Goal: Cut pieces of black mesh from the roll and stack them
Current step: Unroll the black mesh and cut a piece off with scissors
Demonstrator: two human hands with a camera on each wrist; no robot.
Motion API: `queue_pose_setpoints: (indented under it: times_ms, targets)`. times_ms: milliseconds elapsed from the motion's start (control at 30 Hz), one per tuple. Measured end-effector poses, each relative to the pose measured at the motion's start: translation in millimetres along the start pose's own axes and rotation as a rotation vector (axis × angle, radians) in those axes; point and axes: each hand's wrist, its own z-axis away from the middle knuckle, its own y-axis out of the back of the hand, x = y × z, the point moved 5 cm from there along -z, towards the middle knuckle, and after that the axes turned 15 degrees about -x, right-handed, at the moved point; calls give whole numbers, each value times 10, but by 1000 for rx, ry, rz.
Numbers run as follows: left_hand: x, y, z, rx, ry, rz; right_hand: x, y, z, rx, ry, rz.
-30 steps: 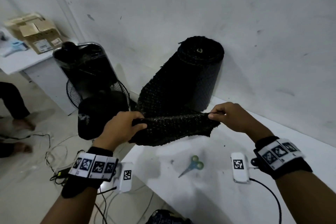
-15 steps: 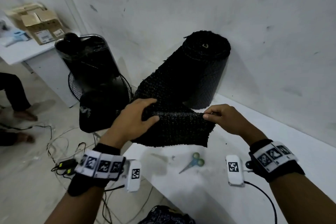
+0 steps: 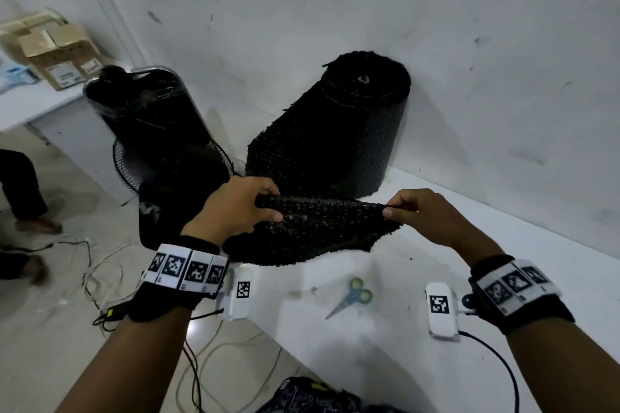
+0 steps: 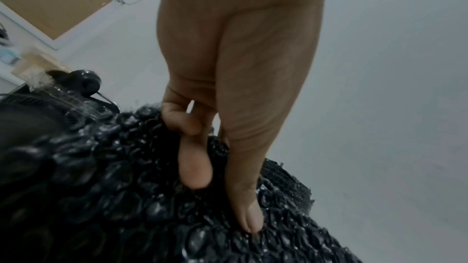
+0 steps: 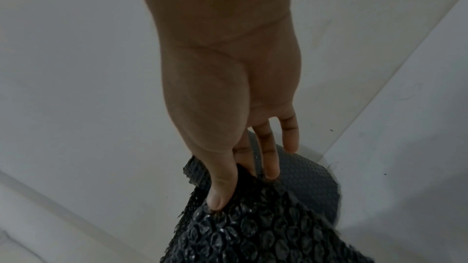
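Mesh held taut between two hands, roll behind.

Roll (image 3: 362, 124) stands against the wall just beyond both grips, its loose sheet (image 3: 315, 228) running forward into them. Since a second ago the left hand (image 3: 235, 208) has slid inward along the folded edge, so the span between the grips is shorter; likely sizing or folding a piece. Left hand clutches the fold; right hand (image 3: 412, 211) pinches its far corner. Scissors (image 3: 352, 297) lie untouched below the grips, nearer the person.

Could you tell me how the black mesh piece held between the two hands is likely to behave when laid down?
Probably floppy: the mesh piece sags between the left hand and right hand. Likely light, since fingertip pinches carry it.
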Motion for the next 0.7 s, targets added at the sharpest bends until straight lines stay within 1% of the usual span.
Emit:
queue_pose_setpoints:
  times_ms: [133, 233, 267, 300, 367, 400, 433, 500, 567, 633, 700]
  targets:
    - [46, 94, -13, 71, 59, -175, -22, -49, -50, -10, 27, -13]
    - [-4, 107, -52, 103, 112, -231, 1, -162, -76, 0, 32, -41]
    - [-7, 67, -77, 100, 90, -226, 16, -219, -85, 4, 31, -45]
    - [32, -17, -98, 79, 37, -204, 41, -291, -86, 9, 32, -52]
    - [205, -252, -131, 14, -132, -136, 68, -439, -88, 29, 50, -92]
    - [310, -396, -159, -23, -195, -108, 89, -517, -89, 41, 60, -124]
    - [410, -524, -192, -54, -221, -99, 93, -580, -87, 53, 68, -153]
    - [525, -746, -281, -84, -209, -122, 142, -692, -85, 81, 71, -206]
    - [584, -861, -343, -84, -163, -173, 242, -786, -66, 87, 68, -258]
    - [593, -925, -355, -91, -97, -222, 359, -914, -32, 12, 67, -295]
    - [575, -979, -340, -101, -35, -333, 489, -1080, -12, -94, 60, -357]
